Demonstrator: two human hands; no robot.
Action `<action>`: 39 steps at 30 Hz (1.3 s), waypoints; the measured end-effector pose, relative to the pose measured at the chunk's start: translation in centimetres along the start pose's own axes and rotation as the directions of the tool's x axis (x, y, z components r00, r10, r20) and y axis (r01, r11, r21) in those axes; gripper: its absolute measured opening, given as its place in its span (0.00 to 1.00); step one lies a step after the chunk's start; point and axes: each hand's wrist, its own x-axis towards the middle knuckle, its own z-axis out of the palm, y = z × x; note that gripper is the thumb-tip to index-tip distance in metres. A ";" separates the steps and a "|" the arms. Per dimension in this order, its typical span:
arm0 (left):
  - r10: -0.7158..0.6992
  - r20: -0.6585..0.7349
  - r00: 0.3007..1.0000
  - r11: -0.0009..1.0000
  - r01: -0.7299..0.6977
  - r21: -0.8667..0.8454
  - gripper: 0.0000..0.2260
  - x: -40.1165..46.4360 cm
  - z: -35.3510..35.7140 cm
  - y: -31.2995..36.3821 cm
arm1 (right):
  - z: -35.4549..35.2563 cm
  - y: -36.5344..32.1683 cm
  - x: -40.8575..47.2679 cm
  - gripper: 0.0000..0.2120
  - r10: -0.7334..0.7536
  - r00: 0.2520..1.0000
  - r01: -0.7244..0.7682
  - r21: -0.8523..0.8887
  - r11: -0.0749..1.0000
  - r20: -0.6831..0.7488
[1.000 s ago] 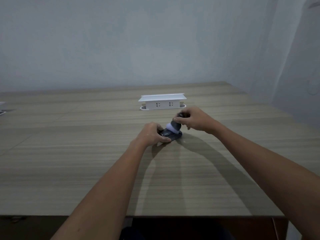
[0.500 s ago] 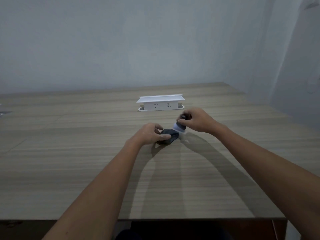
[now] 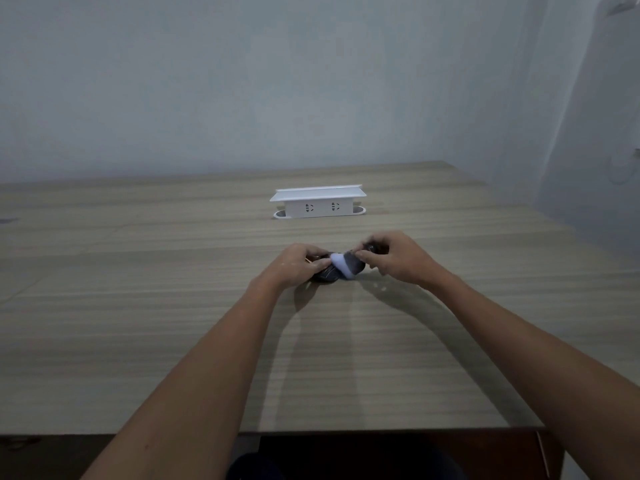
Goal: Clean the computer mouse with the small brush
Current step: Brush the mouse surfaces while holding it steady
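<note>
Near the middle of the wooden table (image 3: 145, 327), a dark computer mouse (image 3: 325, 274) lies on the surface with both hands closed around the work. At nine o'clock from the mouse, the left hand (image 3: 297, 265) curls over it, fingers and thumb pressed onto its left side and top so that only the near right part of the dark shell shows. At three o'clock, the right hand (image 3: 393, 258) pinches the dark handle of the small brush (image 3: 346, 264) between thumb and fingertips; the handle end pokes out just above the knuckles. The brush slants down toward eight o'clock, its pale bristle head touching the right side of the mouse, right beside the left hand's fingertips. Blur hides the exact spot where bristles meet shell, and I cannot tell whether the mouse is lifted off the table at all or lying flat.

At twelve o'clock from the hands, well apart from them, a white power strip (image 3: 318, 201) stands on the table with two sockets facing the camera and a flat lip along its top. Both bare forearms reach in from six o'clock, the left from about seven and the right from about five, and their shadows fall on the wood beneath them. Beyond the far table edge rises a plain pale wall (image 3: 242, 81).
</note>
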 end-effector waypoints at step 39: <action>-0.029 0.008 1.000 1.000 0.029 -0.009 0.15 1.0 0.2 -0.7 | -0.7 -2.7 4.0 0.11 0.060 0.991 -0.008 -0.401 0.916 0.116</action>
